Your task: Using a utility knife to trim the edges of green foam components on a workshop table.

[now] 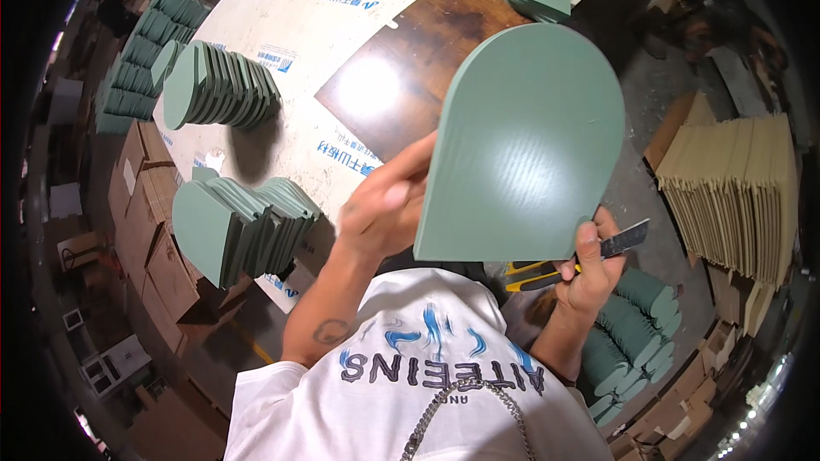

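A large green panel, rounded at the top and straight at the bottom, is held up in front of me with its smooth face showing. My right hand grips its lower right corner. The same hand also holds a yellow-and-black utility knife, its dark blade out to the right. At the panel's left edge is my left hand, open and a little blurred. Its fingers stretch out to the edge and their tips are hidden behind the panel, while the thumb stays off the face.
Stacks of similar green panels stand on the white printed table to the left. Another stack sits nearer. A glossy brown board lies mid-table. Tan sheets and more green panels are at right; cardboard boxes at left.
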Demonstrator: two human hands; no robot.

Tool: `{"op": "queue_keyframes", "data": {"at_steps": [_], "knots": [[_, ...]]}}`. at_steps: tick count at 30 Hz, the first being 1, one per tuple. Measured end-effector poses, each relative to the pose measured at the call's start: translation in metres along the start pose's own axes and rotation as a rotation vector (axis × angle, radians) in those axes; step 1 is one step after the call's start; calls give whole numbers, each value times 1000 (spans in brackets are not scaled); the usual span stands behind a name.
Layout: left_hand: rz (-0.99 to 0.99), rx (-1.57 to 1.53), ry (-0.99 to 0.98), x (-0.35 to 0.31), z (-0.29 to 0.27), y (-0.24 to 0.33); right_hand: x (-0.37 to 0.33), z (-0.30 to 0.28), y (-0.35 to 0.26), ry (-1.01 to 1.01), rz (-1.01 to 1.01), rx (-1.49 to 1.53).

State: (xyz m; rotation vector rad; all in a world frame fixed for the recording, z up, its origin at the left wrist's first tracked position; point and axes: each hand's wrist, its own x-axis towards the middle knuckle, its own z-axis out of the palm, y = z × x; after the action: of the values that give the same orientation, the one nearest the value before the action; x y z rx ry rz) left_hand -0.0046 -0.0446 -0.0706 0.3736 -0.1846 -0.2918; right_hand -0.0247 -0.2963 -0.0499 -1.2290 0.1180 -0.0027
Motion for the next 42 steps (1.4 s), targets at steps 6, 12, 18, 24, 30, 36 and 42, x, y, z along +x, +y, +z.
{"op": "queue_keyframes", "data": {"at_steps": [6, 12, 18, 24, 30, 36, 42], "knots": [[-153, 331, -3, 34, -51, -58, -14, 29, 35, -13, 630, 259], [-22, 449, 481, 30, 9, -21, -29, -19, 112, 82, 449, 476], [102, 734, 565, 30, 28, 1, -5, -6, 23, -49, 160, 229], [158, 708, 611, 21, 47, 2, -14, 9, -15, -93, 55, -19], [204, 596, 489, 3, 17, 13, -19, 14, -24, -123, 91, 7], [270, 442, 379, -4, 51, 1, -26, 9, -20, -27, 127, 83], [211, 441, 334, -8, 53, 2, -26, -2, -16, -37, 74, 101]]}}
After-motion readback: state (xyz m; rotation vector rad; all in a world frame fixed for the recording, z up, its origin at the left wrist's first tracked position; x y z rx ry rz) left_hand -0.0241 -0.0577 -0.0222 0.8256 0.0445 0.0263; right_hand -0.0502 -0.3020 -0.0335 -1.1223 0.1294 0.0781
